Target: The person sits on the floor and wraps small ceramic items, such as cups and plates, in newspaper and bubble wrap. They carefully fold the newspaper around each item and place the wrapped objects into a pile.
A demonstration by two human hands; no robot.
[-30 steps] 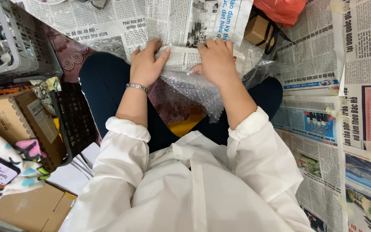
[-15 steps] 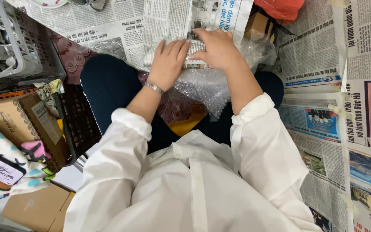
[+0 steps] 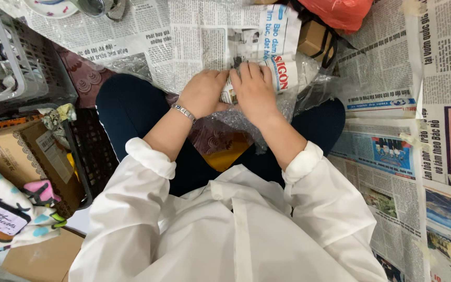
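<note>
Bubble wrap: clear glossy plastic, dimpled. Newspaper-wrapped bundle under both hands: matt thin paper, creased. Newspaper sheets on floor, 3 o'clock: same matt paper. Bracelet: shiny metal links. Shirt sleeves: white matt cloth. Basket, 10 o'clock: grey matt plastic mesh. Bag, 1 o'clock: glossy red plastic.

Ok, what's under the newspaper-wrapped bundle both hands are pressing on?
A clear bubble wrap sheet lies under the newspaper-wrapped bundle, spilling toward the lap. The left hand and right hand cover the bundle's middle; its contents are hidden.
</note>
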